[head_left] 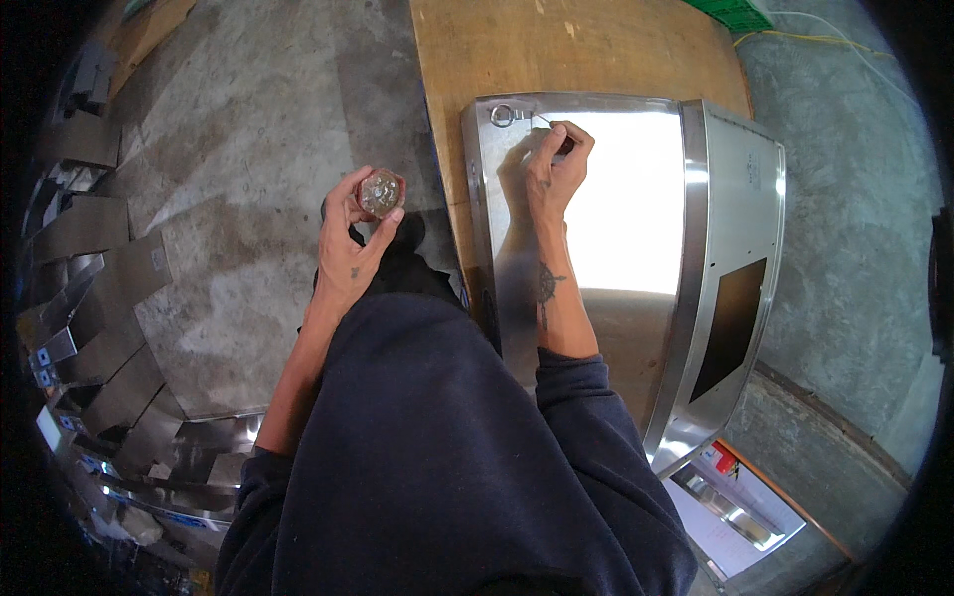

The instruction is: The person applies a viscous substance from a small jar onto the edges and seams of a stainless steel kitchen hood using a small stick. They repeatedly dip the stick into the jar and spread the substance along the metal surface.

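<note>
My left hand (360, 221) is wrapped round a small round jar (380, 194) with a reddish rim and glossy, clear-brownish contents, held over the floor side of the bench edge. My right hand (558, 174) grips a thin tool (566, 146) with a dark handle; its exact kind is not clear. The slender tip points toward a metal ring (503, 116) with a short tab at the far left corner of a stainless steel box (586, 318). Whether the tip touches the tab I cannot tell. Bright glare covers much of the box's top.
Under the box lies a wooden bench (576, 50). Metal sheets and boxes (89, 233) are stacked along the left over a concrete floor (238, 248). A green crate (730, 12) sits at the far right, and a white panel with a shiny metal strip (735, 512) stands lower right.
</note>
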The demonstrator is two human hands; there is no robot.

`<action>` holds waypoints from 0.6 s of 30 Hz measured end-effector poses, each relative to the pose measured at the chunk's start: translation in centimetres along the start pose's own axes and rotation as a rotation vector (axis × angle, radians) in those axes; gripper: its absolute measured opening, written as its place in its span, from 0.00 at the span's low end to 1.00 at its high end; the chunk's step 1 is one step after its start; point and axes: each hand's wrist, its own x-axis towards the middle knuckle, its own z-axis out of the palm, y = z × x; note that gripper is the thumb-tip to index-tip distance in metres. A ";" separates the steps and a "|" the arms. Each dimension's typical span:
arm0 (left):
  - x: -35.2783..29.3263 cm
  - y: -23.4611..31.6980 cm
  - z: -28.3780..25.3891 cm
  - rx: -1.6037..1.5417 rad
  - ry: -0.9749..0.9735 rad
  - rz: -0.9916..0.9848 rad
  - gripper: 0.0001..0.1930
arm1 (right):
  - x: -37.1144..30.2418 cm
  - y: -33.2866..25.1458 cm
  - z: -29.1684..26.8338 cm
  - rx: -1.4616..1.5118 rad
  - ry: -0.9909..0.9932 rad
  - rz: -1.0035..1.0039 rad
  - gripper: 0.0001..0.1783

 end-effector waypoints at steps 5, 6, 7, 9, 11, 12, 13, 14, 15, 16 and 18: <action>0.1 0.5 0.2 0.011 0.001 -0.002 0.33 | 0.0 -0.2 -0.1 -0.008 -0.025 0.045 0.15; 0.1 0.7 0.2 0.010 0.000 -0.006 0.33 | 0.0 -0.2 -0.1 -0.011 -0.027 0.046 0.15; 0.1 0.8 0.2 0.010 -0.001 -0.010 0.33 | 0.0 -0.2 -0.1 -0.014 -0.029 0.048 0.15; 0.1 0.8 0.2 0.012 -0.005 -0.016 0.33 | 0.0 0.0 -0.1 -0.010 -0.037 0.061 0.15; 0.1 0.9 0.2 0.012 -0.008 -0.020 0.33 | 0.0 0.4 -0.1 0.006 -0.051 0.083 0.15; 0.1 0.9 0.2 0.011 -0.006 -0.022 0.33 | 0.0 0.4 -0.1 0.003 -0.053 0.086 0.15; 0.0 0.9 0.1 0.009 -0.006 -0.024 0.33 | 0.0 0.3 -0.1 0.001 -0.054 0.089 0.15; 0.0 0.8 0.1 0.004 -0.006 -0.023 0.34 | 0.0 0.3 -0.1 -0.002 -0.055 0.093 0.15; 0.0 0.7 0.1 -0.001 -0.006 -0.022 0.34 | 0.0 0.2 -0.1 -0.004 -0.057 0.090 0.15; 0.0 0.5 0.1 -0.007 -0.006 -0.021 0.34 | 0.0 0.1 -0.1 -0.007 -0.059 0.088 0.15; 0.0 0.3 0.0 -0.006 -0.009 -0.027 0.34 | 0.0 0.0 -0.1 -0.016 -0.056 0.067 0.15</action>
